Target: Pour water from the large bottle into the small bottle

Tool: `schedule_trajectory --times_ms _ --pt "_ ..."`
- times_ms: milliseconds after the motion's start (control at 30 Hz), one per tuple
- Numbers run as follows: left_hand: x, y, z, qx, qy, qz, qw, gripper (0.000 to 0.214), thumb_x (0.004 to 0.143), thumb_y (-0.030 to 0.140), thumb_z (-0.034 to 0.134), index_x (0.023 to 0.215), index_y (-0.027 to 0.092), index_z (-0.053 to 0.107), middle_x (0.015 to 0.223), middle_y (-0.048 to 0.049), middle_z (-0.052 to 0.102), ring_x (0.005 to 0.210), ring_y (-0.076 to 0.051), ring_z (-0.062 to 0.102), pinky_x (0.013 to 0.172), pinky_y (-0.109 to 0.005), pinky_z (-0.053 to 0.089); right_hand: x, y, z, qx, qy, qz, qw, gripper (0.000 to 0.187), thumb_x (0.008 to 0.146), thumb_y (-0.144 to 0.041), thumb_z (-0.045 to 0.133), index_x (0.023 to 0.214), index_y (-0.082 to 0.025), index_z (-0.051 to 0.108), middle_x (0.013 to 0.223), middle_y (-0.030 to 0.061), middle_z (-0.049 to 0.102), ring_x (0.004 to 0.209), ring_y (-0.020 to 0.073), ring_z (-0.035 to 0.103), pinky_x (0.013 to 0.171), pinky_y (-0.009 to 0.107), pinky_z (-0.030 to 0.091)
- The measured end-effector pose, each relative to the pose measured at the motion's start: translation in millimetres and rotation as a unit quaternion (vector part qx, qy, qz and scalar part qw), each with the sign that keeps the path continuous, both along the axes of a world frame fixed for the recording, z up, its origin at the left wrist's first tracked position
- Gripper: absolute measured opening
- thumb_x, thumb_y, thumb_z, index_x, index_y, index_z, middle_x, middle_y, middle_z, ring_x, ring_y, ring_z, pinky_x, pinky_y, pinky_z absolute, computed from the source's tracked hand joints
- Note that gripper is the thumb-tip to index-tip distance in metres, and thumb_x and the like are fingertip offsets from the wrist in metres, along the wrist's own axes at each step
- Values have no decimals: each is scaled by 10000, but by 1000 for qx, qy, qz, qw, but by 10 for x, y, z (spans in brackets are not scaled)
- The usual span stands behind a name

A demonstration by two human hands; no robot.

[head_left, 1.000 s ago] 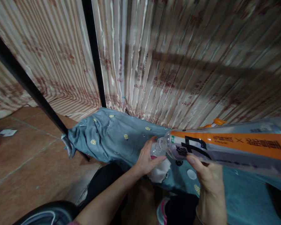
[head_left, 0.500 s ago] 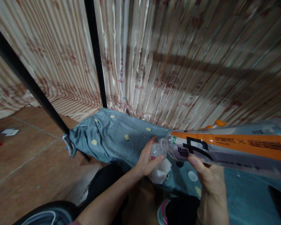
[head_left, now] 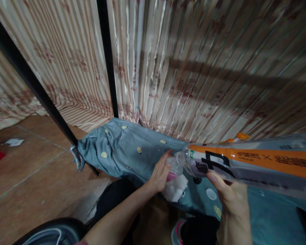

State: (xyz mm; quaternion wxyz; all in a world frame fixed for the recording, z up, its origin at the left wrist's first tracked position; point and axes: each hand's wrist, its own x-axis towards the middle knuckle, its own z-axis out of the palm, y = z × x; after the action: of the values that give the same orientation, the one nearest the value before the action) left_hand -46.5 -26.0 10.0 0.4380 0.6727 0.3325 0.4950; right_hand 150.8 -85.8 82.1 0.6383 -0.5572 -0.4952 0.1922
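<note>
My right hand [head_left: 228, 200] grips a large clear plastic bottle [head_left: 247, 163] with an orange and white label, held almost level with its open neck pointing left. My left hand [head_left: 160, 173] is curled around a small clear container [head_left: 171, 168] with a pink base, held right at the bottle's mouth. A crumpled white tissue [head_left: 175, 188] lies just under my left hand on the blue-grey cloth [head_left: 122, 149]. Whether liquid is flowing I cannot make out.
The blue-grey patterned cloth covers a low surface in front of striped beige curtains [head_left: 193, 68]. Black metal poles [head_left: 107, 58] stand at the left. Brown tiled floor [head_left: 28, 177] with paper scraps [head_left: 14, 142] lies to the left. A dark round object [head_left: 53, 233] sits at the bottom left.
The view has shifted slightly, so everything sits a little right and lower. The small container now sits closer under the bottle's mouth. Both hands keep their grips.
</note>
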Motion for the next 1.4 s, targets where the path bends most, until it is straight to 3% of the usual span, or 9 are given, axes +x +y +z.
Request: schedule_trajectory --times_ms 233,533,700,800,867,1033,1200,1400 --pt "10 27 -1 -34 -17 11 999 621 1010 567 277 1407 158 522 1327 -140 677 1269 -287 619 1147 -474 441 6 -10 5 5 -28 -2 1000 333 594 -427 883 789 -209 725 863 79 726 1129 342 620 1119 573 358" --pt "-18 47 53 -74 -24 14 997 664 996 588 270 1423 126 482 1247 -135 723 1183 -277 668 1079 -440 488 -38 -1 49 19 -24 6 1000 342 606 -401 867 855 -212 729 890 78 728 1154 337 614 1122 560 363" --pt "-15 74 69 -104 -62 27 992 582 982 599 340 1293 170 579 1231 -119 738 1194 -283 663 1103 -449 464 -6 -2 -5 5 -8 4 1000 362 591 -443 882 819 -205 731 911 93 728 1178 355 600 1126 581 350" --pt "25 117 42 -167 -146 40 974 581 917 655 477 1243 184 571 1089 -113 778 1123 -301 701 1039 -453 497 26 4 -30 -1 -23 -3 1000 361 595 -447 884 814 -203 734 922 93 728 1193 354 590 1138 578 331" --pt "60 152 18 -227 -229 34 946 592 843 683 592 1175 193 569 993 -105 789 1023 -304 738 950 -430 534 31 7 -20 -3 -34 -7 999 360 588 -459 889 788 -203 735 903 94 728 1196 359 585 1144 581 316" --pt "93 202 36 -312 -351 19 883 532 622 611 847 827 190 594 837 -79 783 866 -262 757 817 -337 540 4 2 24 -10 -23 -11 1000 374 548 -484 903 738 -211 732 845 95 723 1170 381 593 1131 611 317" --pt "46 194 123 -340 -360 5 869 499 534 533 921 678 170 610 820 -94 787 821 -248 747 783 -326 544 -11 -5 18 -2 -16 -4 1000 336 570 -452 900 717 -203 730 817 104 719 1142 381 606 1118 603 336" --pt "21 207 127 -340 -357 -1 870 539 509 580 923 603 168 589 831 -123 788 873 -277 750 800 -339 550 9 0 -5 7 -31 -1 1000 346 592 -459 887 784 -206 749 852 92 724 1154 355 605 1122 564 356"
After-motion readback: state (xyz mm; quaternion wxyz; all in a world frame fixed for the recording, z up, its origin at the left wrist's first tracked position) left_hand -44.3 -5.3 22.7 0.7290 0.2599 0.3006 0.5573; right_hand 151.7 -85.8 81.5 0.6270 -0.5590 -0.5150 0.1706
